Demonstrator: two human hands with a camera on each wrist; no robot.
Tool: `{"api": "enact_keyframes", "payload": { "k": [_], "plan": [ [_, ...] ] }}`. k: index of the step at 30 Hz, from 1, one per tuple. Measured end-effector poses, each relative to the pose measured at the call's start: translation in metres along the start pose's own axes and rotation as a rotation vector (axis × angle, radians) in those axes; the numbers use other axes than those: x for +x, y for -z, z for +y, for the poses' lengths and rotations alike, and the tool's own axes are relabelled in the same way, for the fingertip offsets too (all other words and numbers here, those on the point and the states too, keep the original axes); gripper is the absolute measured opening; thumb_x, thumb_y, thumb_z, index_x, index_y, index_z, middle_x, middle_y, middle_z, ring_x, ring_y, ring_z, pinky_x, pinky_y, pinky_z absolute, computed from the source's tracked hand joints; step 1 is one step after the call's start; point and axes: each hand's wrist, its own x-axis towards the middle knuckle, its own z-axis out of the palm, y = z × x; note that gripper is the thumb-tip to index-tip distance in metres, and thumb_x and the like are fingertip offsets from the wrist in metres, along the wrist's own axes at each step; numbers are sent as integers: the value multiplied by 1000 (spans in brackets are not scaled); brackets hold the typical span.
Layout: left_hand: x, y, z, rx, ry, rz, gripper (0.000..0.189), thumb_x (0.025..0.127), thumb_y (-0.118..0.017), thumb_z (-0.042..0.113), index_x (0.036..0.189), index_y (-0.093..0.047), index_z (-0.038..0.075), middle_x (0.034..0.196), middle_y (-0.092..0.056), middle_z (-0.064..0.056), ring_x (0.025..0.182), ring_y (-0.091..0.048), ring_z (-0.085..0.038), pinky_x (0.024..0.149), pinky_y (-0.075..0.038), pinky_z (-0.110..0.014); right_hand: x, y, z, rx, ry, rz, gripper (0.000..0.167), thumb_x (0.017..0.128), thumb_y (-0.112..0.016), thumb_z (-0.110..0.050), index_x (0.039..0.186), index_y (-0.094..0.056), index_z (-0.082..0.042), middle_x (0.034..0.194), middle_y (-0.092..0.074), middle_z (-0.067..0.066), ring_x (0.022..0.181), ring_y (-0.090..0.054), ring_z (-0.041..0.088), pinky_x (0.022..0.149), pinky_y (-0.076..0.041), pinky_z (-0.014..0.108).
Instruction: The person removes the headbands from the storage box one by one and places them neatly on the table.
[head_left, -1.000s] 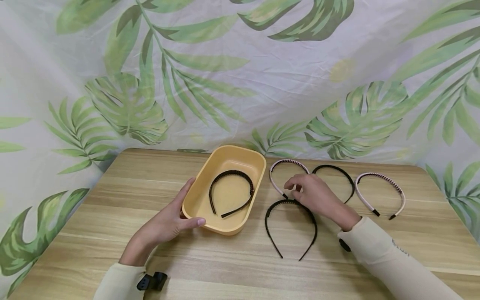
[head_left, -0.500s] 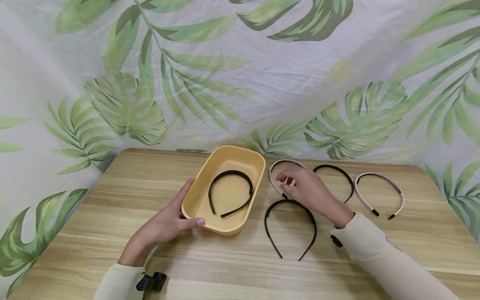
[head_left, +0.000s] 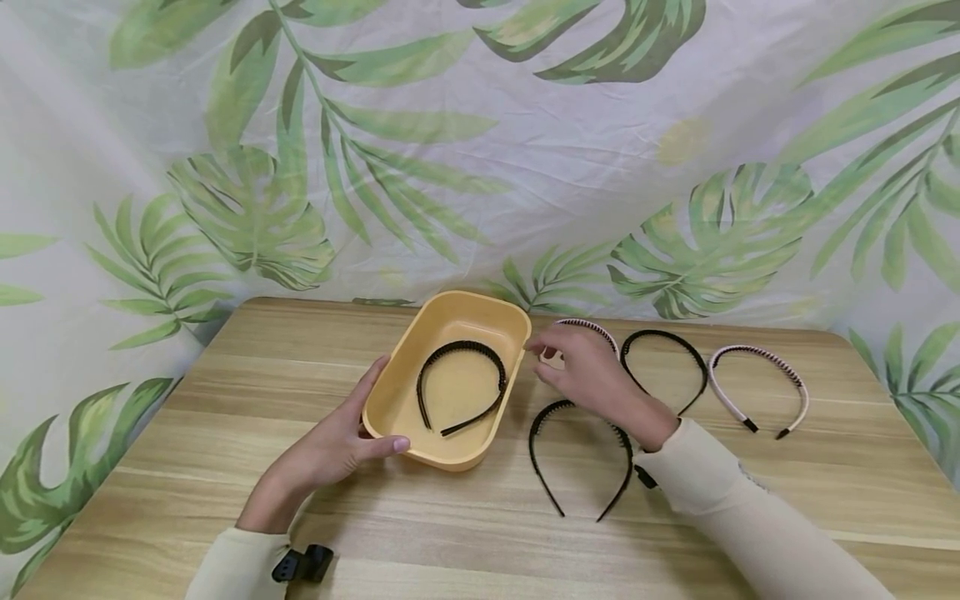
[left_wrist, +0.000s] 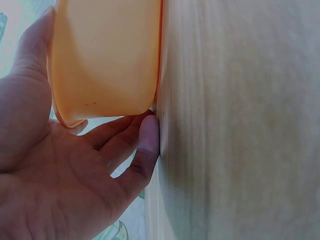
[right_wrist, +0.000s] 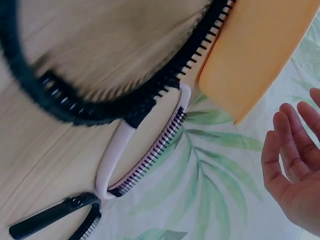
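Hiding one pink headband [head_left: 595,325] partly: right hand [head_left: 583,368] | left-wrist view: yellow bin [left_wrist: 107,60] cropped

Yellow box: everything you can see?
The box is open-topped, deep, rounded-rectangular, smooth and plastic-looking, with a rim and small dark marks on one outer wall. It sits opening up on the table. One black headband lies inside. The left hand holds its near-left corner, thumb on the rim; the right hand is by its right rim, contact unclear.

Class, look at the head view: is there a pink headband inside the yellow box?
No: the one headband inside the yellow box is black.
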Motion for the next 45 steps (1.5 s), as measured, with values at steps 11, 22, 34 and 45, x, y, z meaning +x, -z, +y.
{"api": "enact_keyframes", "payload": {
  "k": [11, 22, 34, 45],
  "plan": [
    [0, 0, 0, 17, -8, 5, 118, 92, -83, 23, 170, 5, 29, 174, -13, -24, 138, -54, -38, 107, -47, -36, 17, -12, -11, 43, -13, -24, 21, 92, -77, -7, 113, -77, -2, 105, -77, 12, 95, -71, 27, 84, -57, 41],
    [0, 0, 1, 25, -4, 1, 118, 92, -83, 25, 170, 5, 27, 174, -12, -25, 138, -53, -38, 109, -46, -44, 33, -21, -9, 134, -54, -81, 25, 95, -74, -7, 119, -75, 0, 116, -76, 16, 105, -69, 31, 92, -56, 45],
    [1, 0, 1, 21, -9, -3, 118, 92, -83, 24, 170, 5, 27, 173, -13, -26, 136, -55, -38, 106, -48, -39, 50, -32, -4, 158, -101, -191, 35, 97, -75, -16, 128, -72, -1, 124, -75, 16, 113, -69, 31, 98, -55, 44],
    [1, 1, 0, 13, -3, -5, 118, 92, -83, 25, 170, 5, 28, 173, -13, -25, 135, -56, -36, 103, -49, -29, 70, -35, 1, 212, -116, -324, 35, 97, -75, -11, 131, -72, -5, 130, -74, 11, 117, -67, 28, 101, -53, 44]
  ]
}}
